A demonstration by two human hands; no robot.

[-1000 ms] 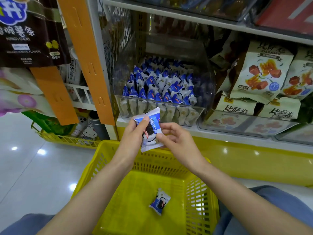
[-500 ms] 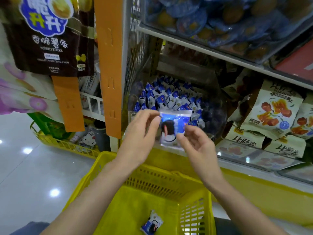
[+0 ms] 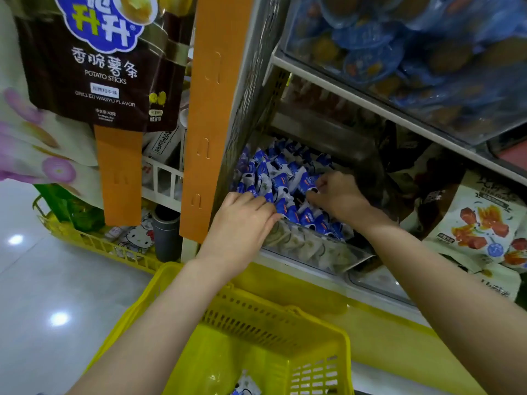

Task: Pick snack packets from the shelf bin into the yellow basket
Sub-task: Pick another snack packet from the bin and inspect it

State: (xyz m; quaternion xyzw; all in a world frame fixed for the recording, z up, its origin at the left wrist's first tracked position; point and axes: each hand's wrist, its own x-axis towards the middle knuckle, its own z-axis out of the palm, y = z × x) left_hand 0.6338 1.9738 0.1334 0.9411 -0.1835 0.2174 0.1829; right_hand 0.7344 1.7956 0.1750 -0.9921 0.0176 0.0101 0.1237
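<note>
Both hands are reached into the clear shelf bin (image 3: pixel 313 250), which is tilted forward on the shelf so that its heap of blue-and-white snack packets (image 3: pixel 281 176) is offered to the front. The left hand (image 3: pixel 242 220) is laid palm-down on the packets at the bin's front left corner, its fingers (image 3: pixel 263 208) held close together and only slightly bent; the heap is probably being steadied or raked forward, and no packet is seen to be gripped by it. The right hand (image 3: pixel 339 198) is set further back and to the right, fingers curled, and one packet appears to be pinched between thumb and forefinger, though the grip is partly hidden by the heap. The yellow basket (image 3: pixel 256 315) is kept directly below the bin's front edge, so that a lifted packet need only be dropped.

By count: two hands, one bin being worked, one basket under it. A single packet in the basket (image 3: pixel 245 387) is shown, cut by the lower edge. The packets in the bin are too many and too overlapped to be counted; several dozen is judged likely
</note>
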